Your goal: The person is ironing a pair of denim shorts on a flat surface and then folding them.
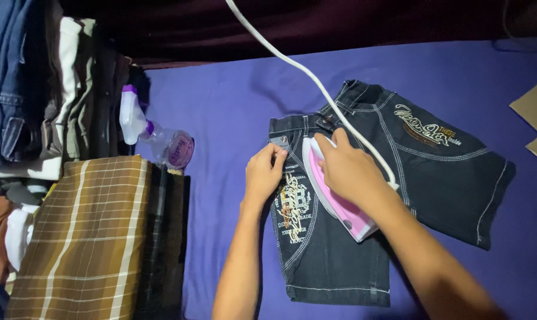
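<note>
Dark denim shorts (422, 172) with pale contrast stitching and embroidered panels lie flat on a purple cloth surface (233, 101). The right hand (351, 169) reaches in from lower right, fingers closed around the handle of a pink and white iron (339, 204) resting on the shorts; its white cord (292, 62) runs up and away. The left hand (263, 175) pinches the denim near the waistband, fingers curled. A clear spray bottle (161, 139), contents unclear, lies beside folded plaid fabric (87, 237) and stacked clothes (37, 83).
</note>
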